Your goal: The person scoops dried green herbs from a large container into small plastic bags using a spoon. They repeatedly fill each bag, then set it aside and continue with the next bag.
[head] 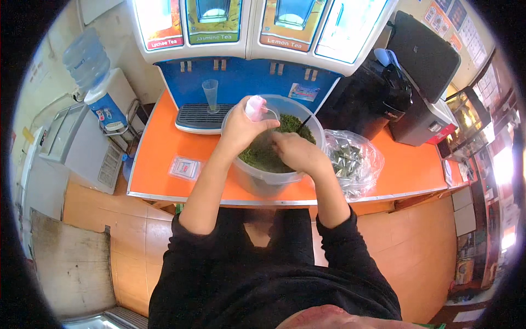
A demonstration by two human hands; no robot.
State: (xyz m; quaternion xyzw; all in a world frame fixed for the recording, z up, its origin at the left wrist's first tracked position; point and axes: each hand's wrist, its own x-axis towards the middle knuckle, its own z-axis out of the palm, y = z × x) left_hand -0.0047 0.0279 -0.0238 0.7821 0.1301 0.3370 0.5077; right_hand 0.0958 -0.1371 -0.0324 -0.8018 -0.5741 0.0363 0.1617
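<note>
A large translucent plastic tub stands near the front edge of the orange counter. Finely chopped green leaves lie inside it, with a dark thin handle sticking up at the right. My left hand is closed around a small pink-and-white object above the tub's left side; its exact kind is unclear. Over the leaves is my right hand, fingers curled and blurred, so anything pinched in them is hidden. Beside the tub on the right sits a clear plastic bag holding dark green leaves.
Behind the tub rises a tea dispenser with a clear tapered cup on its drip tray. A small printed packet lies on the orange counter. To the right are a black appliance and an open-lidded cooler box.
</note>
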